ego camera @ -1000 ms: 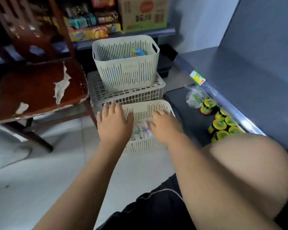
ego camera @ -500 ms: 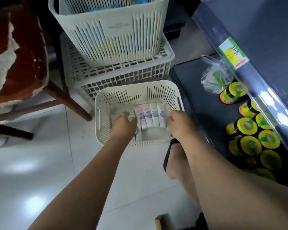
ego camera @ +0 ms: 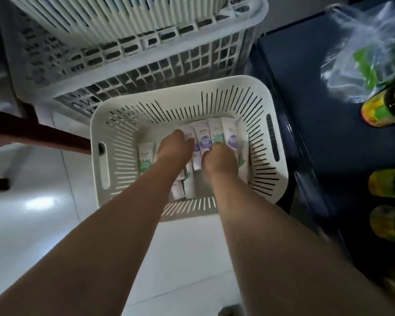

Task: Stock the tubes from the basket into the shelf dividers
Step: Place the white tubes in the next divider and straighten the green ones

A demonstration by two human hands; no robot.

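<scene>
**Both hands down in the basket, on the tubes**

Tubes lie flat on the floor of the basket. Most sit side by side toward its far-right corner, 1 more is by its left wall, and a couple are near its front wall. Long axes run front wall to far wall, approx. in line w/ both forearms.

L hand is at basket centre, knuckles up, fingers bent down onto the row's left end. R hand is just right of it, on the row's middle.

Both touch tubes, but the fingertips are hidden under the knuckles, so can't tell if either has closed round 1.

R hand is nearer the shelf right of the basket, where jars and a plastic bag lie. No dividers in view.

Likely step: pick-up.
</scene>
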